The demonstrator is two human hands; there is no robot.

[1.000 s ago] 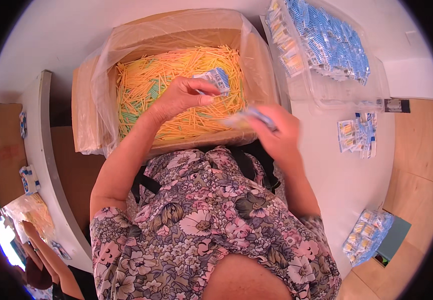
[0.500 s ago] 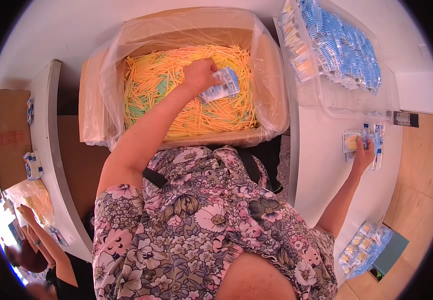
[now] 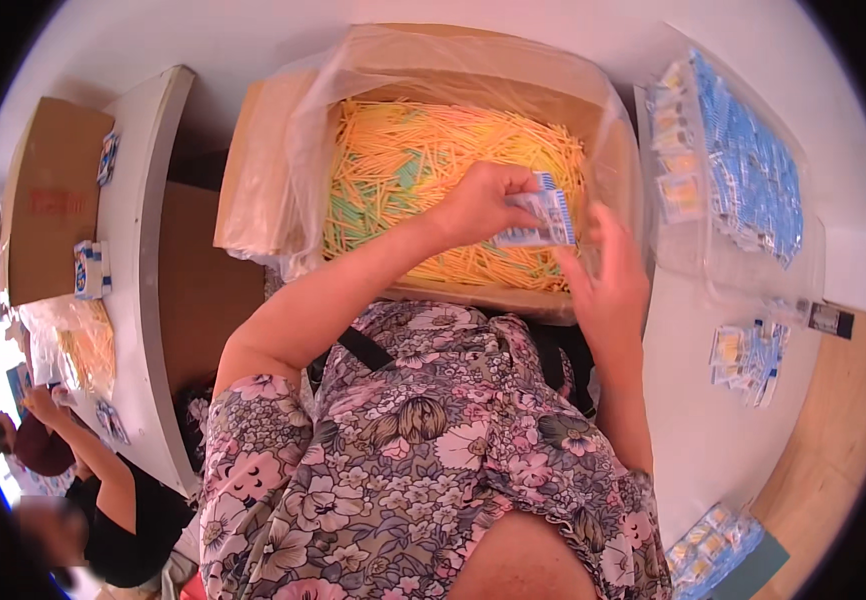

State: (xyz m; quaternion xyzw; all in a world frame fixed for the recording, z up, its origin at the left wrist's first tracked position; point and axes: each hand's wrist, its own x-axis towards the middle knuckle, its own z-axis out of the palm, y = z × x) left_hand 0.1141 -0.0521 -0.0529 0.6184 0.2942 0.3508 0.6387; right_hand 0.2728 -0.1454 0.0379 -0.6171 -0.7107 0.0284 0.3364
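Observation:
My left hand (image 3: 481, 206) is closed, with thumb and fingers pinching a small clear plastic packet (image 3: 545, 218) edged in blue stripes. It holds the packet over an open carton (image 3: 243, 170) lined with clear plastic. Many thin orange, yellow and green sticks (image 3: 433, 130) fill the carton. Just right of the packet is my right hand (image 3: 608, 270), its thumb and fingers apart and nothing visible between them. The packet's contents are too small to make out.
To the right, a clear plastic bin (image 3: 753, 275) holds rows of blue-striped packets; a small pile of packets (image 3: 748, 355) lies on the white table (image 3: 693, 400). A bag of packets (image 3: 713, 550) sits lower right. On the left are another carton (image 3: 58, 200) and a co-worker's arm (image 3: 103, 465).
My right hand has left the packet pile on the right table and come over beside the left hand. The left hand has moved its packet toward the carton's right side. The view has shifted.

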